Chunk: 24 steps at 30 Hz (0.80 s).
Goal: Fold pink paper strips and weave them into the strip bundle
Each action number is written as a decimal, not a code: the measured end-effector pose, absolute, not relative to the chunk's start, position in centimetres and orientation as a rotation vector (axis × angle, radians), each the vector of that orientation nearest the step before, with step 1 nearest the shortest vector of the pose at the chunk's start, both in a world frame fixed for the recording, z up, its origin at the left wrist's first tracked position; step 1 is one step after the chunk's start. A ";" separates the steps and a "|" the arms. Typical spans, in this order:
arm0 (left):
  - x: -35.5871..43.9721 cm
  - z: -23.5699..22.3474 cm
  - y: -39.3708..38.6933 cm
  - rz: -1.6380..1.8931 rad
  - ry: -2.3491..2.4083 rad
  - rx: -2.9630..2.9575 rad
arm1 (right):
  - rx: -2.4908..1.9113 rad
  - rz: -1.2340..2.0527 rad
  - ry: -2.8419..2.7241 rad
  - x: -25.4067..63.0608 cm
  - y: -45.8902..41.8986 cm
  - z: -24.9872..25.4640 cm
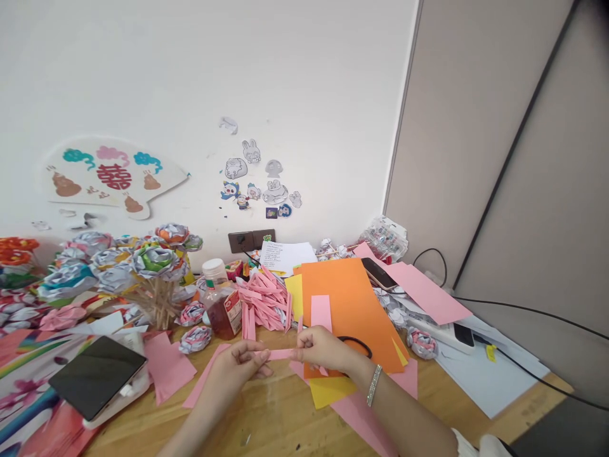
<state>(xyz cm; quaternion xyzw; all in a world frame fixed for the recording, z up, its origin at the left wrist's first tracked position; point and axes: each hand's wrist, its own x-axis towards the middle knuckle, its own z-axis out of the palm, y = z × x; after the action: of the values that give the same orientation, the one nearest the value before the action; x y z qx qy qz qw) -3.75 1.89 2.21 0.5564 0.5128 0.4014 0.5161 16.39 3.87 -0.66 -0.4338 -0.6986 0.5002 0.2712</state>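
A narrow pink paper strip (280, 355) is stretched level between my two hands, above the wooden table. My left hand (243, 363) pinches its left end between thumb and fingers. At the other end, my right hand (314, 348) grips the strip with curled fingers. Just behind my right hand lies a wider pink paper piece (320, 309) on a stack of orange paper (340, 279). The dark loop handle of scissors (358, 343) shows beside my right wrist; the rest is mostly hidden. A heap of folded pink strips (266, 298) lies beyond my hands.
A bottle of reddish liquid (223, 311) stands left of the heap. Paper flowers on sticks (157, 266) crowd the back left, near a black tablet (98, 374). A phone (377, 273), a power strip (450, 335) and cables lie to the right. Walls bound the table.
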 end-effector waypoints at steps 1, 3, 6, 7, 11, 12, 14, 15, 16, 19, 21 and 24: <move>-3.8 2.1 2.0 0.950 1.230 1.357 | -1.172 1.326 -1.890 16.4 3.8 -0.5; -4.1 2.0 2.2 0.925 1.207 1.387 | -1.136 1.292 -1.903 16.5 3.6 0.1; -4.4 1.9 2.6 0.903 1.186 1.355 | -0.997 1.295 -1.912 16.7 3.4 1.1; -4.5 1.8 2.6 0.895 1.191 1.337 | -0.964 1.307 -1.914 16.8 3.3 1.2; -4.7 1.7 2.6 0.868 1.161 1.328 | -1.019 1.313 -1.872 17.1 3.7 1.1; -4.7 1.7 2.5 0.865 1.142 1.346 | -1.039 1.306 -1.851 17.2 3.8 0.9; -4.7 1.8 2.4 0.857 1.105 1.383 | -1.045 1.297 -1.815 17.3 3.9 0.8; -4.7 1.8 2.4 0.849 1.081 1.402 | -1.032 1.302 -1.805 17.3 3.9 0.9; -4.6 1.8 2.4 0.846 1.062 1.415 | -1.013 1.317 -1.803 17.3 3.8 1.0; -4.6 1.7 2.6 0.854 1.038 1.428 | -0.979 1.380 -1.793 17.3 3.5 1.5; -4.7 1.6 2.7 0.856 1.046 1.432 | -0.978 1.391 -1.776 17.3 3.3 1.9; -4.8 1.7 2.6 0.845 1.058 1.456 | -0.959 1.372 -1.766 17.1 3.2 2.2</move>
<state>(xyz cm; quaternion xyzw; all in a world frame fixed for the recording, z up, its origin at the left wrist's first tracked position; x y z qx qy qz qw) -4.78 2.62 1.66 0.6140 0.4459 0.3563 0.5452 17.13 3.21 2.18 -0.3698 -0.6806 0.5290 0.3468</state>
